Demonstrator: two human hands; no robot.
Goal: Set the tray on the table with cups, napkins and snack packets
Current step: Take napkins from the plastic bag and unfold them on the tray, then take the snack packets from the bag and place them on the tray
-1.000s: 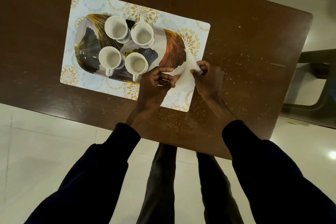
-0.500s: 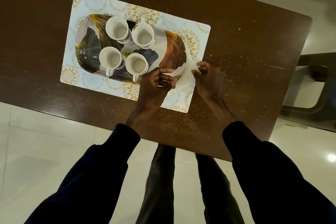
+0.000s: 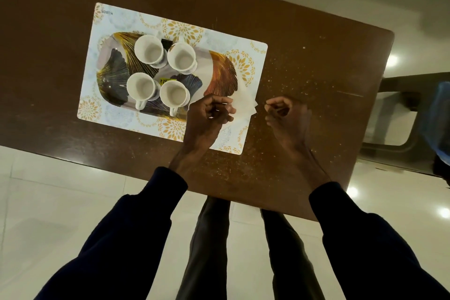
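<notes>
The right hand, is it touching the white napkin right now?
Apart. The head view shows bare brown table between the right hand and the napkin's edge.

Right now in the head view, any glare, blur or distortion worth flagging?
Head view: dim and warm; glare spots only on the floor, none on the table. Wide-angle lens bends the table edges. Cups and tray reasonably sharp; right hand slightly motion-blurred, left hand crisper; the white napkin is washed out.

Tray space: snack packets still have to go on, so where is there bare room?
The leaf-patterned tray is bare at its right end, between the four white cups and the white napkin. Its left and middle are crowded. The brown wooden table beyond is open.
</notes>
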